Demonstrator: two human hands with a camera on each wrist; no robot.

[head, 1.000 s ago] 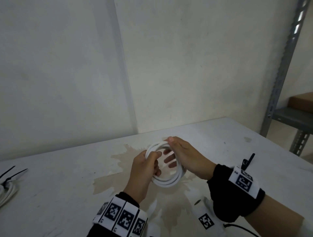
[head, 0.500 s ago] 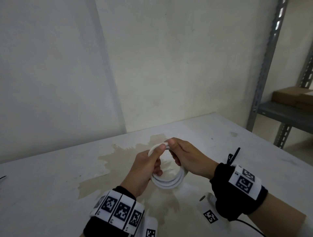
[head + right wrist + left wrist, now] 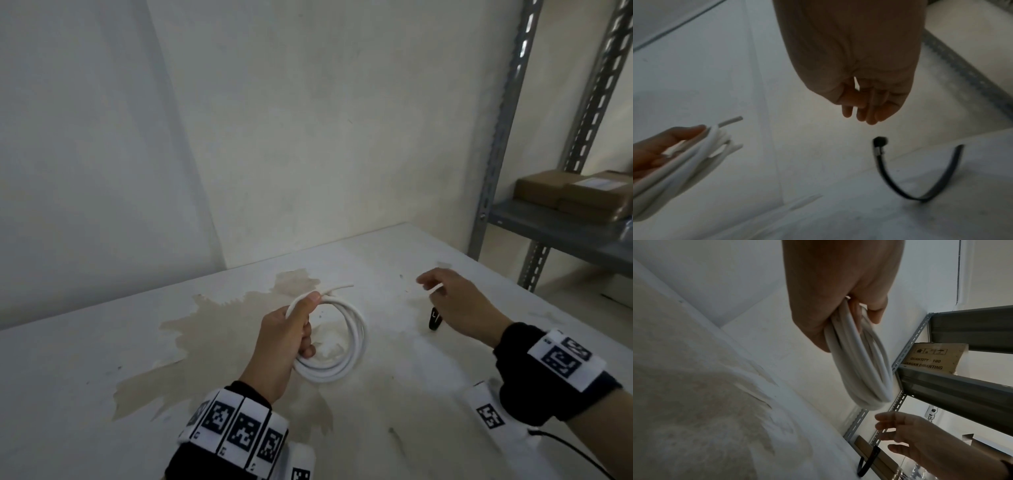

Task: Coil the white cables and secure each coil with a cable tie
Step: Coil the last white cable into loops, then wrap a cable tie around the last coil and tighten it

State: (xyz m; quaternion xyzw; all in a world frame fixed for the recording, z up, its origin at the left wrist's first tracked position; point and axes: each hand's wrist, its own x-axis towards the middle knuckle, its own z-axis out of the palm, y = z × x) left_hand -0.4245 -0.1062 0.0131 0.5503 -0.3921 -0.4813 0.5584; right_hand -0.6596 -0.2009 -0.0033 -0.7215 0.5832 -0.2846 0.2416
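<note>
My left hand (image 3: pixel 294 329) grips a coil of white cable (image 3: pixel 346 356) at its left side, holding it just above the stained table (image 3: pixel 102 359); a short cable end (image 3: pixel 342 287) sticks out past the thumb. The left wrist view shows the coil (image 3: pixel 861 363) hanging from the curled fingers (image 3: pixel 869 309). My right hand (image 3: pixel 448 301) hovers to the right of the coil with relaxed fingers and holds nothing. A curved black cable tie (image 3: pixel 434 319) lies on the table just under it, seen below the fingertips (image 3: pixel 869 116) as the cable tie (image 3: pixel 916 177) in the right wrist view.
A grey metal shelf rack (image 3: pixel 503 144) stands beyond the table's right edge, with cardboard boxes (image 3: pixel 579 195) on its shelf. The wall (image 3: pixel 274 120) runs along the table's far edge. A brownish stain (image 3: pixel 219 329) spreads under the coil.
My right hand has let go of the coil and moved right, over the black cable tie. The left hand alone keeps the coil. The view has turned right.
</note>
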